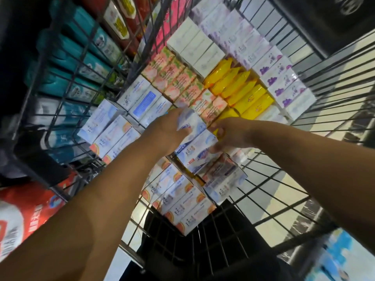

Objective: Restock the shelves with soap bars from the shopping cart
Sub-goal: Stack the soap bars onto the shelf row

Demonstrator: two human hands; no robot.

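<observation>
Pale shop floor shows through the dark wire shopping cart (27,110), where boxed soap bars stand on edge in colour-sorted rows, probably so that whole runs lift out together. The left grip (168,130) and right grip (229,134) squeeze opposite ends of a short row of white-and-blue soap boxes (194,140), fingers curled round it. The row sits inside the cart, below the peach-printed boxes (182,84) and beside the yellow packets (241,92).

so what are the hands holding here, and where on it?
Both hands hold a few white-and-blue soap boxes squeezed together as one bunch. The left hand grips the bunch's left side and the right hand grips its right side.
</observation>
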